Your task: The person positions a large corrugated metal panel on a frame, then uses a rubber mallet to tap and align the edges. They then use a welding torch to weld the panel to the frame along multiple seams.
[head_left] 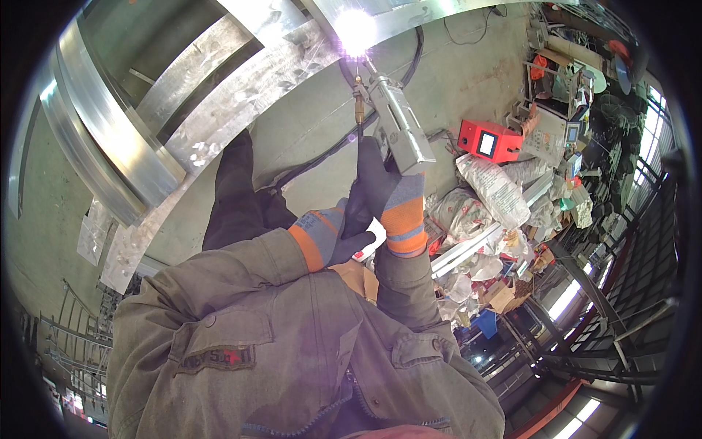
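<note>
My right hand (393, 192), in a black, grey and orange work glove, is closed around the rear of a welding torch. The welding torch (401, 124) has a grey boxy body and a thin brass-coloured nozzle (358, 102) beside it. A glaring white light burns at its tip, against a curved metal piece (256, 88), and hides the spot itself. My left hand (338, 230), gloved alike, is just below and left of the right one, its fingers bent in around a dark part that I cannot make out. A white object (371, 240) shows between the two gloves.
Shiny curved metal bands (117, 124) stand at the left. A black cable (314, 162) crosses the floor behind the torch. At the right are a red machine with a screen (488, 141), white sacks (493, 190) and heaped scrap. My leg (232, 186) extends under the metal piece.
</note>
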Demonstrator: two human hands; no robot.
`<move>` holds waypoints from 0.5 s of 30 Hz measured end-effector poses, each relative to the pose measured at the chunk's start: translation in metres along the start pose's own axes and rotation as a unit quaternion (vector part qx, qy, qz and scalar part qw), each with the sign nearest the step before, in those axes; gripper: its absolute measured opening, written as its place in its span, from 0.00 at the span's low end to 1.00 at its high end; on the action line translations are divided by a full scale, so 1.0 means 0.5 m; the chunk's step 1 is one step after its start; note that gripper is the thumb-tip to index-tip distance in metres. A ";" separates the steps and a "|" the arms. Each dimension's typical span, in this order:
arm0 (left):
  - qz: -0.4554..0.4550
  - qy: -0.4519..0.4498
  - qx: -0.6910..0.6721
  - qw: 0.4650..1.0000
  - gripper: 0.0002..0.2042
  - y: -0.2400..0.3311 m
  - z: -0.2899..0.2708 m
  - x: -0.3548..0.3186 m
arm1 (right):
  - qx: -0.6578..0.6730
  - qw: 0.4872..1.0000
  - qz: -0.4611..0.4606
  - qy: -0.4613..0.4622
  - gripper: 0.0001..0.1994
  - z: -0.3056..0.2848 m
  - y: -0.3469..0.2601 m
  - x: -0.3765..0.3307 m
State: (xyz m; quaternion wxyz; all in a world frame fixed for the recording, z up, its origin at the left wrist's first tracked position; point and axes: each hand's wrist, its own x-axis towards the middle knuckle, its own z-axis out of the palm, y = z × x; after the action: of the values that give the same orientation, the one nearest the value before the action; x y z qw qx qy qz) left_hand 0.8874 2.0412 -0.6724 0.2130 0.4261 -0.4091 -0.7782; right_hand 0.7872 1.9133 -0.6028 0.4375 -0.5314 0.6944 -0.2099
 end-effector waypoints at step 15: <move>0.010 0.020 -0.014 1.000 0.39 -0.042 0.035 -0.002 | -0.018 1.000 -0.018 0.003 0.14 -0.004 0.017 -0.014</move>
State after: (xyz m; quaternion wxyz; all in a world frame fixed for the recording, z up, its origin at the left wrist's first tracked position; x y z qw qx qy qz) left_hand 0.8739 2.0619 -0.6838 0.2350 0.4341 -0.3980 -0.7733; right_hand 0.7810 1.9223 -0.6054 0.4221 -0.5511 0.6894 -0.2069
